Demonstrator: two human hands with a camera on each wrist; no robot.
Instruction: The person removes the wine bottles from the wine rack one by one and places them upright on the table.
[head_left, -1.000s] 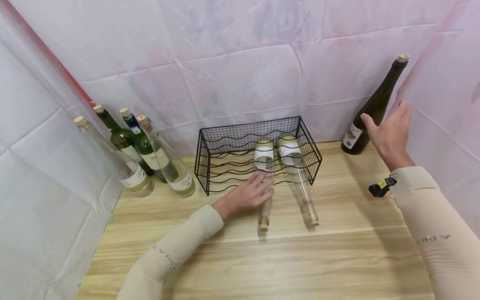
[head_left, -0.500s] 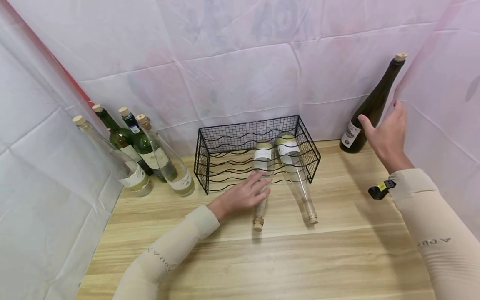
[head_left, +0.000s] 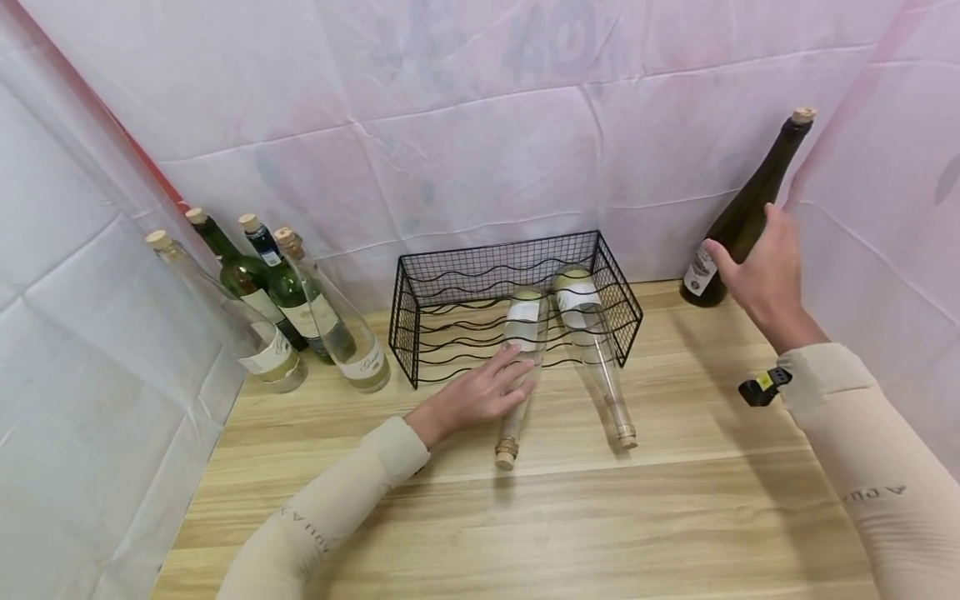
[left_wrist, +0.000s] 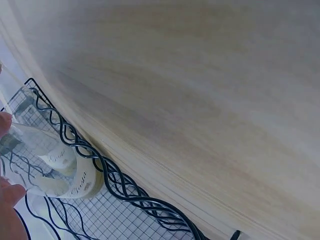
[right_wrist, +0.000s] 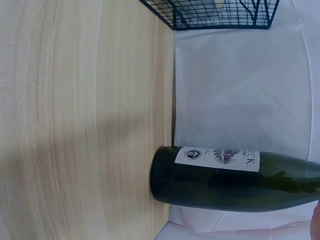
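In the head view my left hand holds a clear glass wine bottle that lies in the black wire rack, its corked neck toward me. The left wrist view catches only the fingertips beside the bottle's body. My right hand is at a tall dark wine bottle standing corked by the back wall, thumb and fingers spread. Its contact with the glass cannot be told. In the right wrist view the dark bottle shows its white label, with only a bit of the hand at the edge.
A second clear bottle lies in the rack's right part, neck jutting out over the table. Several corked bottles stand at the left, among them a green one and a clear one. White sheeting hangs behind.
The left hand has shifted slightly left, and the held bottle's neck has swung left with it. The right hand has moved left, nearer to the dark bottle.
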